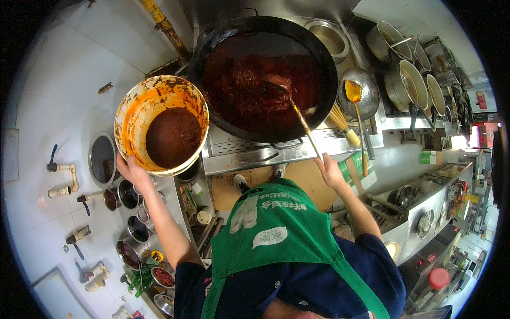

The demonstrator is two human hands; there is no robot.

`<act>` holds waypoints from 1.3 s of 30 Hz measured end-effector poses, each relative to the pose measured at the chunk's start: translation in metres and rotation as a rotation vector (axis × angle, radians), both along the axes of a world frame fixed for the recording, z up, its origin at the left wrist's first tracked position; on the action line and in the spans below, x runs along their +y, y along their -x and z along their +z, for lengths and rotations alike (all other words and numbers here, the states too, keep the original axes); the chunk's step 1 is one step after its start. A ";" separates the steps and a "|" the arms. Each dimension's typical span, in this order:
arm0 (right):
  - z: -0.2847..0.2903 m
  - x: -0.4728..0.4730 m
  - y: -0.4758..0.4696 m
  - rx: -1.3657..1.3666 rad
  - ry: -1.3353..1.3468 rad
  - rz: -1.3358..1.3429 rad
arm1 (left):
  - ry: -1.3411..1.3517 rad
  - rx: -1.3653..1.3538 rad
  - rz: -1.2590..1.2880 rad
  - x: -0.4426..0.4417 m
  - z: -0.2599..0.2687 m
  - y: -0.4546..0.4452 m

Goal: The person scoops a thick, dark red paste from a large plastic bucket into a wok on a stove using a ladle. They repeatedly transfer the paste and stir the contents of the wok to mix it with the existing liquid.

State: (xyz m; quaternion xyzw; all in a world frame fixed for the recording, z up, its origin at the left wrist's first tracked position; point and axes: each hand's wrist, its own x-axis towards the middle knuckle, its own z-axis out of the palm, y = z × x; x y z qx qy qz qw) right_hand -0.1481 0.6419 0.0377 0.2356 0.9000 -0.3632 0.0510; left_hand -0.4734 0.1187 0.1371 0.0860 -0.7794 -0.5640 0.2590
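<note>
My left hand [134,172] grips the rim side of a white plastic bucket [169,93], whose inner wall is smeared with orange-brown residue. Dark red-brown sauce [174,135] covers its bottom. A large black wok [328,75] full of dark red liquid stands on the steel stove, close to the bucket's right side. In my right hand [331,170] is the long handle of a ladle [305,121], its bowl end partly sunk in the liquid near the wok's middle.
Right of the wok are a perforated strainer [368,101], an orange-stained spatula [353,91], a bamboo brush [346,129] and a metal pot [328,40]. More pots [410,85] line a shelf beyond. Steel containers [139,228] stand at left, beside a wall with valves [59,166].
</note>
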 end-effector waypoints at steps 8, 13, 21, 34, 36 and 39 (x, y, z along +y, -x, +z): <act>-0.005 0.006 -0.006 0.010 -0.008 -0.022 | 0.044 -0.005 0.081 0.002 0.003 0.002; 0.040 0.000 0.010 -0.074 0.379 -0.187 | -0.077 0.005 0.065 0.007 0.004 -0.002; 0.088 0.015 0.009 0.110 0.534 -0.165 | -0.043 0.056 -0.020 -0.010 -0.011 0.005; 0.102 0.059 0.077 -0.110 -0.516 0.023 | 0.073 0.104 -0.007 -0.013 -0.024 0.006; 0.098 0.067 0.098 -0.230 -0.584 0.050 | 0.086 0.089 0.008 -0.005 -0.018 0.004; 0.102 0.060 0.138 -0.401 -0.429 0.059 | 0.153 0.084 0.030 0.002 -0.008 -0.003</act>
